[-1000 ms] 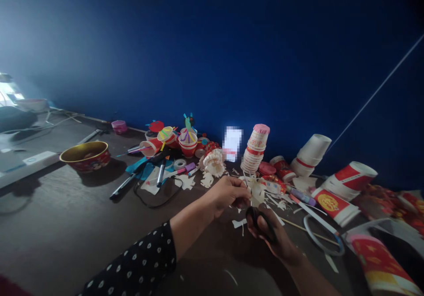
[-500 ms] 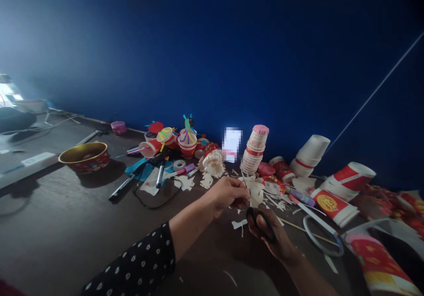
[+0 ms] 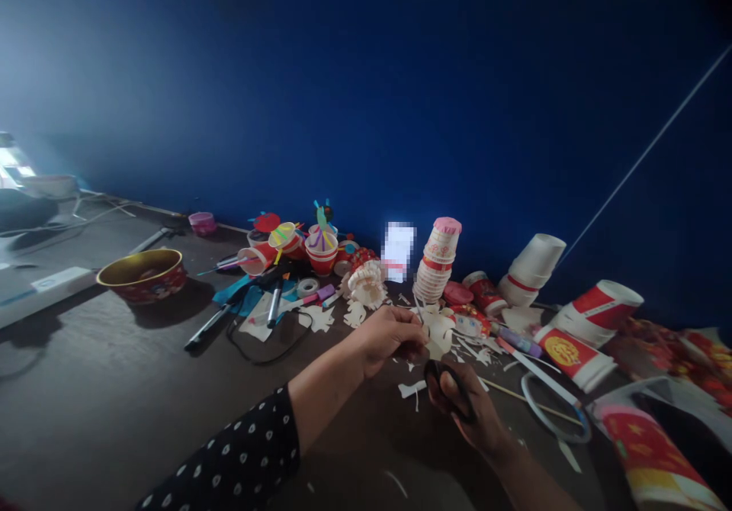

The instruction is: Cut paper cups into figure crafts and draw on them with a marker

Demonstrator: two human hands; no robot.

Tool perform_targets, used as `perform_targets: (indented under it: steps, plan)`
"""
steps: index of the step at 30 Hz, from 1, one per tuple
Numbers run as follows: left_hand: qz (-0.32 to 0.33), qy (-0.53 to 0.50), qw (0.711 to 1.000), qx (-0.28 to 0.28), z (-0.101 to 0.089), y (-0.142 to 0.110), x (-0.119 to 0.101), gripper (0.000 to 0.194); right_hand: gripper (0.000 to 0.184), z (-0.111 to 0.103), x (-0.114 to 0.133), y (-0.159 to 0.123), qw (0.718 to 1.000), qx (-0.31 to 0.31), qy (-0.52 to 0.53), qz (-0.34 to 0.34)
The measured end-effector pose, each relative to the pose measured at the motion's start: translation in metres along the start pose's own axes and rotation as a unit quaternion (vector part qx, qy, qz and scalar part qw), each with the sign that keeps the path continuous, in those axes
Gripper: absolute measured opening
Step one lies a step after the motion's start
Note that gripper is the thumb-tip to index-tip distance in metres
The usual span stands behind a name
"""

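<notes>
With its fingers pinched, my left hand (image 3: 394,337) holds a pale cut paper piece (image 3: 439,335) above the table. My right hand (image 3: 466,400) is closed round the black handles of a pair of scissors (image 3: 433,377). The blades point up and away from me, between my left fingers and the paper, and are partly hidden. Below and beside the hands lie white paper scraps (image 3: 412,389). Just behind stands a tall stack of paper cups (image 3: 438,259) with a pink top.
A gold-rimmed red bowl (image 3: 142,276) stands at the left. Decorated cups (image 3: 321,250), a black marker (image 3: 275,303) and a tape roll (image 3: 307,287) lie left of centre. More cups (image 3: 598,313) and a clear ring (image 3: 554,412) are at the right. A blue partition (image 3: 354,99) rises behind.
The view has shifted slightly, so everything sits a little further left. Both hands keep their hold on the paper and the scissors, with hardly any movement between them.
</notes>
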State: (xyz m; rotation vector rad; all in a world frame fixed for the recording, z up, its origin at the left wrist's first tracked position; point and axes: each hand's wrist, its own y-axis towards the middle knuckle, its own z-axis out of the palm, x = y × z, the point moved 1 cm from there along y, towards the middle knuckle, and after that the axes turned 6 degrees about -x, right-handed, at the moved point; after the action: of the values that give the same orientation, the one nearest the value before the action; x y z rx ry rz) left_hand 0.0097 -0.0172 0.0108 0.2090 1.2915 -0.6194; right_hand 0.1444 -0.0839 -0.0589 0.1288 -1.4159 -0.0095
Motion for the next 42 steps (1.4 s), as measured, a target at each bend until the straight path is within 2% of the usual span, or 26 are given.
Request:
perform_targets:
  steps: [13,23,31,42]
  plan:
    - [-0.014,0.017,1.000,0.013,-0.006,0.001,-0.001,0.012,0.044,-0.005,-0.004,-0.001,0.999,0.008,-0.042,-0.013]
    - [-0.021,0.022,0.998,0.046,-0.011,0.002,-0.003,0.011,0.047,0.001,0.007,-0.002,0.996,0.022,-0.088,-0.023]
    - [-0.028,0.018,0.998,0.048,-0.012,0.003,-0.004,0.009,0.048,0.001,0.009,-0.002,0.995,0.020,-0.095,-0.022]
    - [0.012,0.024,1.000,-0.007,-0.012,0.002,-0.010,0.007,0.044,0.001,0.009,-0.001,0.996,0.011,-0.090,-0.027]
